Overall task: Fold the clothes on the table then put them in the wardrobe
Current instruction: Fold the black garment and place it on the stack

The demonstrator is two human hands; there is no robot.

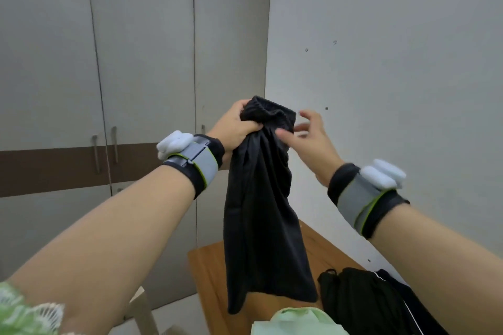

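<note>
A black pair of shorts point(261, 215) hangs in the air above the wooden table point(212, 275), its elastic waistband bunched at the top. My left hand point(236, 128) is shut on the waistband's left side. My right hand point(307, 139) is next to the waistband's right side with fingers spread, its thumb touching the cloth, blurred by motion. The grey wardrobe point(136, 62) stands behind with its doors shut.
On the table's right lie a pile of black clothes point(362, 299) with a white stripe and a pale green garment point(296, 321) at the bottom edge. A white wall point(394, 62) is on the right. A light wooden stool point(141, 307) stands left of the table.
</note>
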